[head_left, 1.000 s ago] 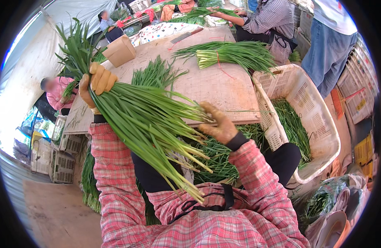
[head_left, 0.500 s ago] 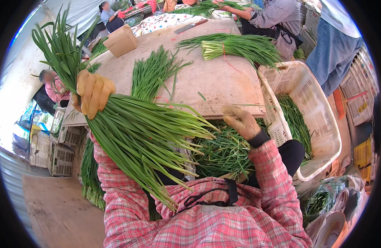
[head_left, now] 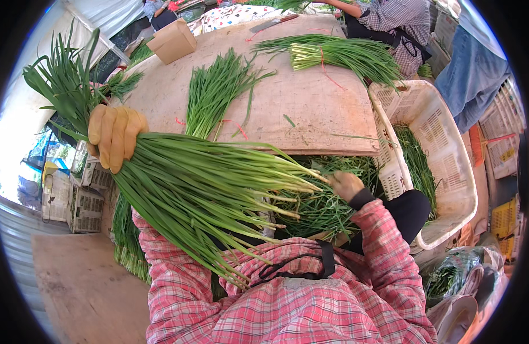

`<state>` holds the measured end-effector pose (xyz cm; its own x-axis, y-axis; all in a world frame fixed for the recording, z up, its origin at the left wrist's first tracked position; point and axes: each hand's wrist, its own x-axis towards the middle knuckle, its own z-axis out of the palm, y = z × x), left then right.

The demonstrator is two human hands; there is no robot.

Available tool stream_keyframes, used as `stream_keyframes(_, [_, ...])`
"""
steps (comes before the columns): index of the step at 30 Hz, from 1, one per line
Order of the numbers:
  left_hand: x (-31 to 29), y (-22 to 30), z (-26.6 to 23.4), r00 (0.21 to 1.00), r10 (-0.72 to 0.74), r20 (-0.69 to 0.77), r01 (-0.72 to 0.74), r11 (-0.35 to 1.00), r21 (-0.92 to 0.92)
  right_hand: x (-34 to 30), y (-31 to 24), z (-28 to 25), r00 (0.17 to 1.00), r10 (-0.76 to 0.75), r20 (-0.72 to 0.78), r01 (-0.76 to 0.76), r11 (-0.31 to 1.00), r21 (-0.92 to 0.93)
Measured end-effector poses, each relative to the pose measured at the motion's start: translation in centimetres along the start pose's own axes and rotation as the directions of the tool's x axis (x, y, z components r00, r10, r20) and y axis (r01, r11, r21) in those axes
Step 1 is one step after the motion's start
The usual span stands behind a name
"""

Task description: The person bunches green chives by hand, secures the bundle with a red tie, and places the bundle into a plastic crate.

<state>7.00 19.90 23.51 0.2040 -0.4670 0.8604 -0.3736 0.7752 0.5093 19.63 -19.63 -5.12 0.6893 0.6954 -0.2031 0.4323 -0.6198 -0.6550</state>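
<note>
My left hand (head_left: 116, 136), in a tan glove, is closed round the middle of a big bunch of garlic chives (head_left: 201, 172). The leafy tops stick up to the upper left, and the pale stalk ends fan out to the right across my lap. At the longest stalk ends, my right hand (head_left: 346, 186) is closed with its fingers pinched on a stalk tip; exactly how many stalks it grips is hidden. Beneath it lies a heap of loose green leaves (head_left: 316, 212). On the board rests a smaller pile of chives (head_left: 216, 92) over red string (head_left: 236, 127).
The wooden board (head_left: 322, 109) also bears a tied chive bundle (head_left: 345, 57), a knife (head_left: 274, 23) and a cardboard box (head_left: 172, 41). A white plastic crate (head_left: 454, 189) with greens stands at the right. Another person (head_left: 396, 28) sits across the board; someone in jeans (head_left: 468, 74) stands beside the crate.
My left hand has shifted slightly left with the bunch. My right hand has come down from near the board's edge to the stalk ends.
</note>
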Motion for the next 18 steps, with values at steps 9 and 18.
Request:
stream_keyframes(9, [0.1, -2.2, -0.9, 0.989, 0.057, -0.136, -0.046, 0.996, 0.082, 1.7, -10.7, -2.7, 0.702, -0.563, -0.436, 0.647, 0.76, 0.061])
stream_keyframes(18, [-2.2, 0.6, 0.1, 0.897, 0.237, -0.373, -0.188, 0.969, 0.163, 2.2, 1.0, 2.4, 0.976, -0.029, -0.215, 0.145, 0.827, 0.544])
